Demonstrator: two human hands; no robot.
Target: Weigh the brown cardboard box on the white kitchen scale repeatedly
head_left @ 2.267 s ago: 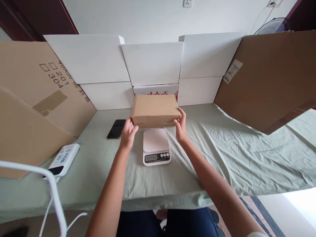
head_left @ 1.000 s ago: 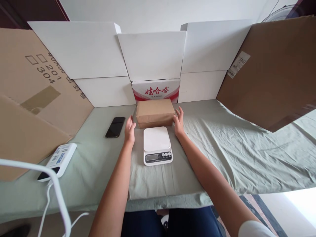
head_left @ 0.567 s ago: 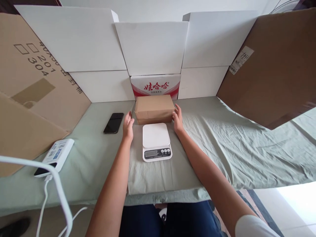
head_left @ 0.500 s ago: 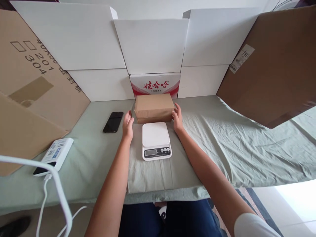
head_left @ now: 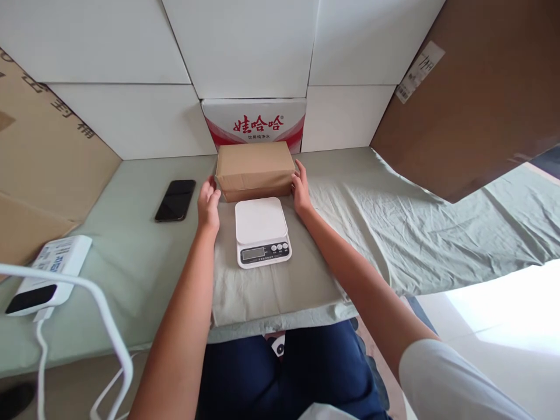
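Note:
A closed brown cardboard box [head_left: 255, 169] lies on the green cloth [head_left: 394, 221], just behind a white digital kitchen scale [head_left: 261, 230] whose platform is bare. My left hand [head_left: 209, 204] is at the box's left end, fingertips at its near corner. My right hand [head_left: 301, 189] lies flat against the box's right end. Both hands have loose, spread fingers, and the box rests on the table between them.
A black phone [head_left: 175, 199] lies left of the box. A white device [head_left: 46, 274] with a cable sits at the near left. A red-and-white carton [head_left: 255, 123] stands behind the box. White boards and brown cardboard sheets [head_left: 472, 87] wall the table in.
The box was held up over the scale, then set down behind it and let go. Since then both hands have closed in on its ends. The camera has tilted down.

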